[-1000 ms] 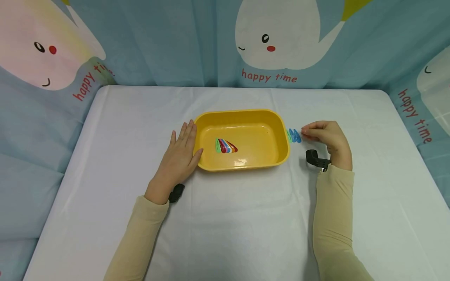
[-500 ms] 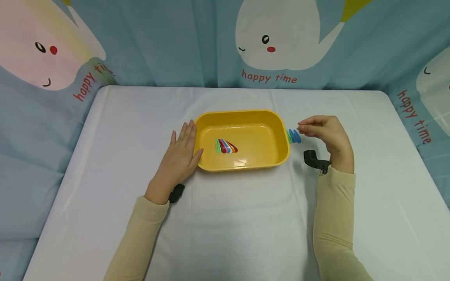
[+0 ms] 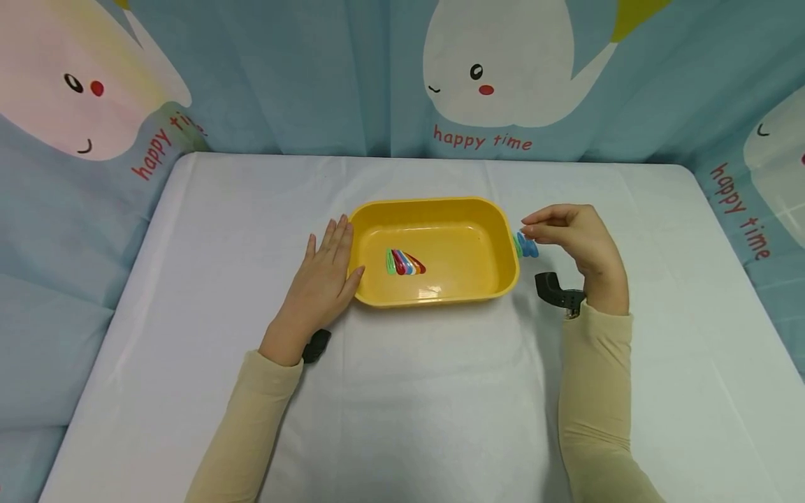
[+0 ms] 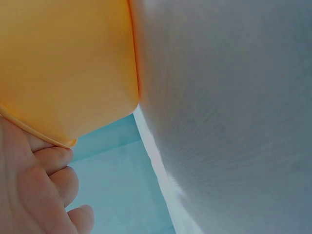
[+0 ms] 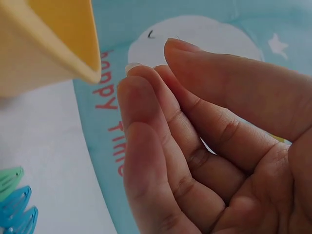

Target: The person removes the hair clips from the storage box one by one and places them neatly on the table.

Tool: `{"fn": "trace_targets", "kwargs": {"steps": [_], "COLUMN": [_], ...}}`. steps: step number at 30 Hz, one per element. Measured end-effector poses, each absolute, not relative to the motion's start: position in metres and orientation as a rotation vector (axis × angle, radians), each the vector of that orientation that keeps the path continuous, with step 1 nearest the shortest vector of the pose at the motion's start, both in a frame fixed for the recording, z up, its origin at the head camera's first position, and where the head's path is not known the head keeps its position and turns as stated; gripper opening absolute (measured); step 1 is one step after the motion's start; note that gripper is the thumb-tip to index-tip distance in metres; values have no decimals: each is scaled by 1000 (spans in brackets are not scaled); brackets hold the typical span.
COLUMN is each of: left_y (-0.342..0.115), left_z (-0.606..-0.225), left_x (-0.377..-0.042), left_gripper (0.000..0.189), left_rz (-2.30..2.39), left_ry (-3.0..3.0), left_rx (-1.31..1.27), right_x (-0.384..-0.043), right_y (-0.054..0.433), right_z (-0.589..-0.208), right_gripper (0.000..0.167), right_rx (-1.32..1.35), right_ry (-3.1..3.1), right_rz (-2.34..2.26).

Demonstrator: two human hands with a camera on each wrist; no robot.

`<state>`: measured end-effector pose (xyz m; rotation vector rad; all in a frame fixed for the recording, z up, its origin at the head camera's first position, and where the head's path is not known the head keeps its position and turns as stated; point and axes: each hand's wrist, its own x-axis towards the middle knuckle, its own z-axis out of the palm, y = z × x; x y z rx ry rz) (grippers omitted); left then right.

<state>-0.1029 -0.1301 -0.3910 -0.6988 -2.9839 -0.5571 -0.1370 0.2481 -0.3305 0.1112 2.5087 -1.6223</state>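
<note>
Inside a yellow plastic tray (image 3: 468,255) lies a fan of colourful snap hair clips (image 3: 406,262), green, red, blue and orange. My left hand (image 3: 321,272) rests along the tray's left end, fingers straight and thumb over the rim; in the left wrist view its fingers (image 4: 56,161) lie by the rim. Above the tray's right end hovers my right hand (image 3: 575,237), thumb and fingertips close together. In the right wrist view its fingers (image 5: 146,151) are loosely bent, with no clip visible between them. Under it, blue and green hair clips (image 5: 17,209) lie on the table, partly hidden by the hand.
A white cloth covers the table (image 3: 428,391). Behind it hangs a blue curtain (image 3: 314,77) printed with whales and lettering. Black wrist cameras sit at the left wrist (image 3: 316,345) and the right wrist (image 3: 560,292).
My right hand has risen from beside the blue clips and moved left toward the tray's right rim, now overlapping the clips. My left hand and the tray have stayed in place.
</note>
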Motion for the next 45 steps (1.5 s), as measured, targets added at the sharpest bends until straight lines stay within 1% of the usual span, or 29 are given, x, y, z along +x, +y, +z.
{"fn": "trace_targets", "kwargs": {"steps": [7,12,19,29,35,45], "left_y": [-129,-128,-128,-129,-130,-132], "left_z": [-393,-394,-395,-393,-392,-389], "left_x": [-102,-102,-102,-102,-101,-101], "left_gripper": [67,67,67,67,67,67], "left_rz": [-565,-561,-556,-556,-546,-549], "left_ry": [-2993,-3005,-3007,-2989,-2996,-2986], "left_rx": [-702,-706,-700,-707,-696,-698], "right_x": [-135,-134,-137,-146,-154,-166], "right_y": [239,231,217,196,182,153], "right_z": [-331,-332,-332,-329,-328,-327], "right_gripper": [21,24,23,19,21,17], "right_rx": [78,47,-21,-109,-233,-286], "right_ry": [2486,2490,2477,2448,2413,2375], "right_rz": [-1602,-1556,-1526,-1485,-1464,-1411]}}
